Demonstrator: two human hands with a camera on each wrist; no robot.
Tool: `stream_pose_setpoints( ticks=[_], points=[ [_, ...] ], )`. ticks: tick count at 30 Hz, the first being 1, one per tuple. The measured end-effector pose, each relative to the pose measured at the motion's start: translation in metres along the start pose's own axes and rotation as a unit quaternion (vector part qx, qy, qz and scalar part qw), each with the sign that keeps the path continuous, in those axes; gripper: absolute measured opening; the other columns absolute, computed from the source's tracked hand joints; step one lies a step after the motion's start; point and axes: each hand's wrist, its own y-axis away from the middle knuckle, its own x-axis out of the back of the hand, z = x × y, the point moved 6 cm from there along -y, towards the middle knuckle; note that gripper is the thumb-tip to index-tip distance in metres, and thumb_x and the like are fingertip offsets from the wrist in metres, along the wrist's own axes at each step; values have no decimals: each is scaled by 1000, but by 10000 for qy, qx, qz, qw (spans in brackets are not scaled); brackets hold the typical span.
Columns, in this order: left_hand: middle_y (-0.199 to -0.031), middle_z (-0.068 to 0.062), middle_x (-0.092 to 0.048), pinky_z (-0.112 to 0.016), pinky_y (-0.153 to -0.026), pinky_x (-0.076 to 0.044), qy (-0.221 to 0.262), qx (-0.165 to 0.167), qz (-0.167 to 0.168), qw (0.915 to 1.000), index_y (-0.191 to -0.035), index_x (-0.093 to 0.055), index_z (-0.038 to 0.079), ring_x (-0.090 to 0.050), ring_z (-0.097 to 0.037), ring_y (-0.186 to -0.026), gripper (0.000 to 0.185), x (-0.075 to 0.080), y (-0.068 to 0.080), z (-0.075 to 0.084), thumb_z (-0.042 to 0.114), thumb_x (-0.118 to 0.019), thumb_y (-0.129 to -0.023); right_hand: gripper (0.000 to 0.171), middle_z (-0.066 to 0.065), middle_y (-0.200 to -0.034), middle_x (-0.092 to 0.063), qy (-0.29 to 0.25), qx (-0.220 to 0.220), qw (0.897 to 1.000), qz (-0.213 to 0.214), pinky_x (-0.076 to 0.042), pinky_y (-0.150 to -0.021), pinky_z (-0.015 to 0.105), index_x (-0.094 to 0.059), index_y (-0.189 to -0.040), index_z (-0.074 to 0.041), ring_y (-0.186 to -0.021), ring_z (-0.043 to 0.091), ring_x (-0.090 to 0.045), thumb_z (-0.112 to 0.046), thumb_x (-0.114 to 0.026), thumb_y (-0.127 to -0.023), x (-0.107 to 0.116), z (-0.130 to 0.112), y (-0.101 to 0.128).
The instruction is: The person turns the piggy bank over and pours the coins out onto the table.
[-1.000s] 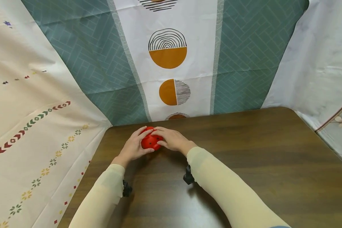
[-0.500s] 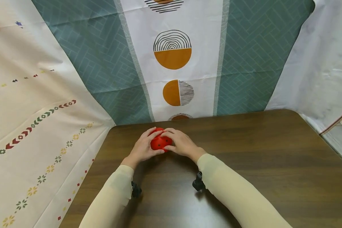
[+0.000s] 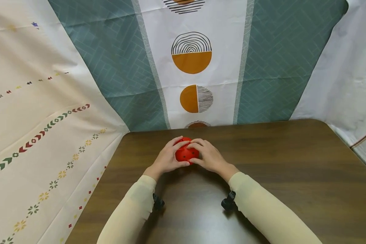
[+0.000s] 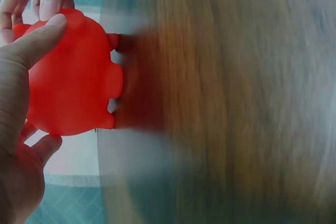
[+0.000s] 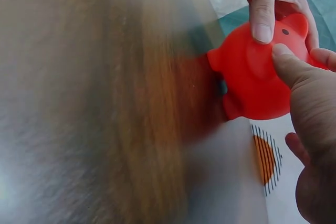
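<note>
A round red piggy bank (image 3: 185,156) with stubby legs and small dark eyes is at the far part of the brown table, held between both hands. My left hand (image 3: 167,159) grips its left side, fingers curved over the top and thumb along the near side. From the right, my right hand (image 3: 210,158) holds it the same way, the two thumbs nearly meeting. In the left wrist view the legs of the piggy bank (image 4: 76,85) are close over the tabletop. The right wrist view shows an eye and an ear on the piggy bank (image 5: 257,85), partly behind the thumbs.
The wooden table (image 3: 277,169) ends at a back edge just beyond the hands. A green and white patterned cloth (image 3: 195,78) hangs behind it, and a cream cloth (image 3: 64,145) borders the left side. Small black cameras sit under both wrists.
Both hands have moved the piggy bank to the right along the back of the table, keeping their grip. The head view has also turned slightly left.
</note>
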Motion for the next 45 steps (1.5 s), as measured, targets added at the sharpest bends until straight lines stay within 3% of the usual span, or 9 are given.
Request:
stream_pose_setpoints(
  ticks=[13, 25, 37, 41, 45],
  points=[
    [-153, -1, -31, -47, -93, -49, 212, -214, -83, 9995, -142, -45, 34, -32, -23, -134, 81, -21, -11, 41, 51, -79, -71, 50, -1, -134, -48, -278, -227, 9985, 402, -48, -94, 47, -58, -122, -28, -120, 23, -44, -34, -80, -77, 26, 15, 43],
    [-155, 1, -27, -49, -94, -47, 319, -71, -202, 9993, -143, -44, 33, -29, -23, -136, 78, -34, -16, 65, 48, -79, -74, 51, -1, -134, -48, -462, -318, 9971, 509, -46, -95, 46, -58, -123, -26, -119, 23, -44, -28, -81, -78, 39, 23, 64],
    [-156, 3, -23, -48, -95, -47, 632, 323, -171, 9973, -143, -42, 33, -29, -24, -137, 80, -40, -14, 72, 39, -81, -74, 51, -1, -138, -46, -738, -358, 9938, 752, -49, -89, 45, -57, -126, -26, -117, 23, -43, -25, -79, -80, 36, 25, 73],
    [-156, 1, -24, -50, -93, -48, 831, 442, -62, 9955, -143, -42, 32, -30, -24, -137, 81, -41, -12, 72, 35, -82, -73, 51, 0, -138, -46, -741, -241, 9936, 821, -49, -87, 46, -57, -126, -26, -116, 24, -43, -25, -79, -80, 35, 23, 73],
    [-156, 9, -21, -52, -94, -47, 1112, 556, 103, 9922, -143, -40, 31, -22, -23, -142, 83, -44, -11, 71, 32, -82, -72, 51, 2, -138, -46, -737, -199, 9935, 841, -49, -87, 47, -57, -126, -26, -115, 24, -44, -26, -79, -80, 36, 23, 73]
  ],
)
